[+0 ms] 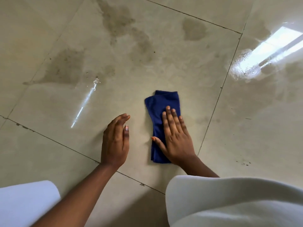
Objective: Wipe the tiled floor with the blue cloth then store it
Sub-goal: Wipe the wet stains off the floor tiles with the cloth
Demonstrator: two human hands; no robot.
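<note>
A folded blue cloth (161, 104) lies flat on the beige tiled floor (164, 66), just right of the view's centre. My right hand (176, 138) rests palm down on the cloth's near half, fingers spread and flat, pressing it to the tile. My left hand (114, 140) hovers a short way left of the cloth, fingers together and slightly curved, holding nothing and apart from the cloth. The cloth's near end shows below my right palm.
Dark damp smears (65, 68) spread over the tile beyond the cloth, with another (193, 29) at the far right. A wet glare patch (246, 66) shines at the right. Dark grout lines cross the floor. White garment fabric (237, 202) fills the lower corners.
</note>
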